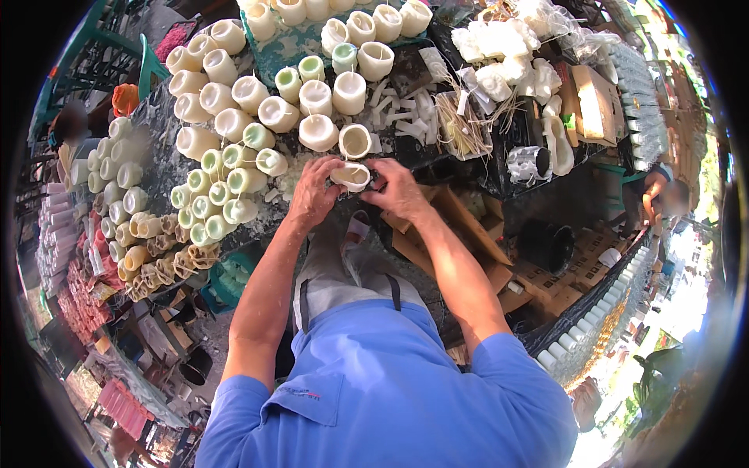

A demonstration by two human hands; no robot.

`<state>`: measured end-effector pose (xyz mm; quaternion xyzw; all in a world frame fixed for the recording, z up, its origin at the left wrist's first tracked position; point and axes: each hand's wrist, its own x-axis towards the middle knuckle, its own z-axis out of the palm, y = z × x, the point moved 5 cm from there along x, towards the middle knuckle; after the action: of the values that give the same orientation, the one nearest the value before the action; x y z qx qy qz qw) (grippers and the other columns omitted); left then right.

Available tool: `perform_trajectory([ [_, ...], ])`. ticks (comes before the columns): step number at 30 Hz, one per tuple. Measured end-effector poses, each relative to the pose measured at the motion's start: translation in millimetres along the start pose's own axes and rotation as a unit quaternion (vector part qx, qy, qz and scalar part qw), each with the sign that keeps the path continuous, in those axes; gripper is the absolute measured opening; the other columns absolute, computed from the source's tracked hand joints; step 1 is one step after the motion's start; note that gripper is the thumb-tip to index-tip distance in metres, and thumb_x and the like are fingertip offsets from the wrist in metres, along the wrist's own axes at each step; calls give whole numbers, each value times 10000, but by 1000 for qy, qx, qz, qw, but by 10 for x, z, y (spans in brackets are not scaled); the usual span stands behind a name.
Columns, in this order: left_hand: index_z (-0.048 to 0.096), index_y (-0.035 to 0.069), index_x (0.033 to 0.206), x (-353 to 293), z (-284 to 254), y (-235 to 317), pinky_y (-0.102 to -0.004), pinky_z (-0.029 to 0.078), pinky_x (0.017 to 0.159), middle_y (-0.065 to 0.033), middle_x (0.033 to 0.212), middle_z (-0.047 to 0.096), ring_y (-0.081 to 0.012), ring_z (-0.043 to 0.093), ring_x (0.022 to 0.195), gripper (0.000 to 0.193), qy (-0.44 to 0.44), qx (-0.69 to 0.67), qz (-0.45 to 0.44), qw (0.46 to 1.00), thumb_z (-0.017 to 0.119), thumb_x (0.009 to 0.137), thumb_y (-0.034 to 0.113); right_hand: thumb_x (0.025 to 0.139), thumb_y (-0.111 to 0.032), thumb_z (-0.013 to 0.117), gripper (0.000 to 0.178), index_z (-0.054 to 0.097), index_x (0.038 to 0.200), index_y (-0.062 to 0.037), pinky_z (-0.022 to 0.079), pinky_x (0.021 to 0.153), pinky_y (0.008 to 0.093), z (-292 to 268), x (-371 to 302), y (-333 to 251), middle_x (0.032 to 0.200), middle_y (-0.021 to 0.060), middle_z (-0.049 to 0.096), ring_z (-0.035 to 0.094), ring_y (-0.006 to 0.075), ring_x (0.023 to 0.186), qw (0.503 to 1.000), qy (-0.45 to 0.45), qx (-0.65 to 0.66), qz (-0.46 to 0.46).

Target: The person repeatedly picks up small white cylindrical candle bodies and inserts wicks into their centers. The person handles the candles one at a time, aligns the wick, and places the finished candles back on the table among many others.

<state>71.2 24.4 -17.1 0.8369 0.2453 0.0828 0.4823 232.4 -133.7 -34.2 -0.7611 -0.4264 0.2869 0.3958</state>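
Between both hands, at the near edge of the table, is a cream-white wax candle (350,176) with a hollowed top that faces up and looks oval. My left hand (316,191) is closed on its left side, fingers curled over the rim. From the right, my right hand (395,189) grips the opposite side with thumb and fingers. Just beyond them stands another hollow-topped cream candle (355,141), with a plain white candle (318,132) to its left. Pale green candles (246,180) sit in a group left of my left hand.
Rows of candles cover the dark table, some on a green tray (290,48). White wax pieces (406,109), a bundle of wicks (462,129) and wax chunks (499,54) lie right. Cardboard boxes (468,226) and a black bucket (546,246) stand below. Another person (659,191) is far right.
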Motion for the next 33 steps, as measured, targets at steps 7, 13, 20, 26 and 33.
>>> perform_trajectory([
  [7, 668, 78, 1383, -32, -16, 82, -481, 504, 1136, -123, 1440, 688, -386, 579, 1345, 589, 0, 11, 26, 1000, 846, 822, 54, 950, -133, 709, 289, 689, 1226, -51, 615, 850, 539, -628, 625, 439, 1196, 218, 687, 738, 468, 964, 945, 150, -288, -27],
  [13, 645, 72, 1435, -14, -48, 88, -489, 494, 1156, -132, 1446, 684, -389, 574, 1361, 643, -8, 15, 41, 999, 851, 826, 67, 1018, -146, 556, 224, 677, 1192, -73, 612, 851, 568, -462, 1136, 561, 1237, 208, 664, 743, 475, 971, 923, 64, -378, 8],
  [20, 654, 66, 1419, 31, -36, 11, -491, 474, 1179, -138, 1435, 687, -395, 573, 1373, 630, -13, -7, 29, 999, 858, 823, 79, 1022, -148, 686, 108, 646, 1019, -47, 603, 761, 515, -688, 918, -127, 943, 177, 749, 736, 452, 867, 972, 148, -178, -47],
  [26, 675, 62, 1389, 49, -16, -16, -475, 473, 1175, -136, 1417, 700, -381, 595, 1354, 601, -12, -59, 1, 998, 858, 816, 66, 974, -131, 738, 226, 764, 1166, -14, 577, 741, 412, -433, 283, -506, 831, 148, 720, 690, 272, 721, 969, -139, 95, 180],
  [33, 672, 53, 1395, 53, -7, -17, -454, 515, 1120, -148, 1397, 709, -367, 641, 1312, 614, -3, -64, -2, 998, 863, 811, 70, 924, -177, 778, 189, 755, 1001, -6, 595, 817, 488, -124, 287, -718, 873, 150, 703, 716, 380, 802, 955, -20, -199, -217],
])
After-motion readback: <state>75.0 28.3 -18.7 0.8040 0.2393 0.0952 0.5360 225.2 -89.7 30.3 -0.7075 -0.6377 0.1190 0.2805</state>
